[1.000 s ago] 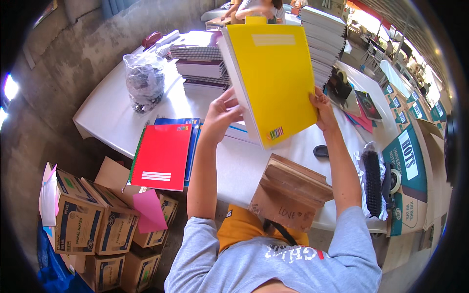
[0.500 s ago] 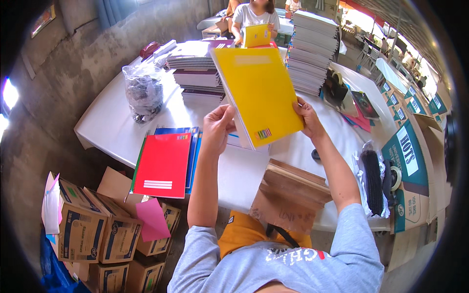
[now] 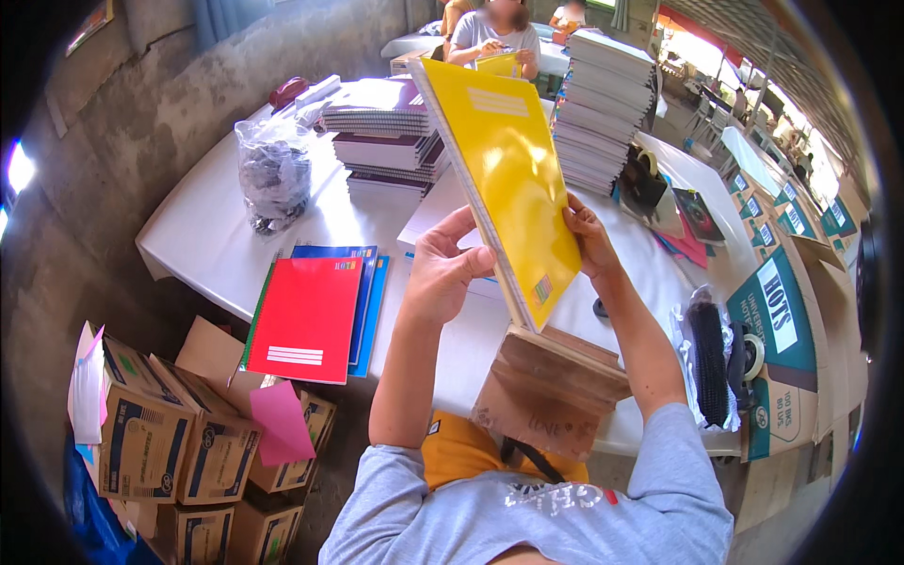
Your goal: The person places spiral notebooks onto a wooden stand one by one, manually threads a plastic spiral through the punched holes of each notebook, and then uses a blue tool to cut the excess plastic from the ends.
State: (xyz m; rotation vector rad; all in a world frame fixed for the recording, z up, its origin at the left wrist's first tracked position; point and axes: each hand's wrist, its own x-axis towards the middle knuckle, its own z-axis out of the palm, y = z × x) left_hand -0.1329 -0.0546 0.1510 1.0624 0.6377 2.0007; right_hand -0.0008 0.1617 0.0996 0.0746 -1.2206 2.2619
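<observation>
A yellow spiral notebook (image 3: 504,155) is raised and tilted in front of me, its cover facing me and its page edges turned left. My right hand (image 3: 591,235) grips its right edge, thumb on the cover and the other fingers partly hidden behind. Beside the page edges is my left hand (image 3: 447,264), with thumb and forefinger spread apart and their tips at the edge. To the left, a red notebook (image 3: 306,301) lies on blue ones (image 3: 365,315) on the white table (image 3: 212,217). Below the raised notebook stands a brown cardboard piece (image 3: 541,395).
Stacked notebooks (image 3: 381,122) and a taller pile (image 3: 603,113) stand at the back. A plastic bag of dark items (image 3: 273,179) sits left; black spirals in plastic (image 3: 708,363) lie right. Cartons (image 3: 146,433) crowd the lower left, green boxes (image 3: 772,311) the right. A person (image 3: 494,42) works opposite.
The yellow notebook has tipped, showing more of its page edges. My left thumb and forefinger have spread at the edge. Opposite, the other person's yellow notebook has been lowered.
</observation>
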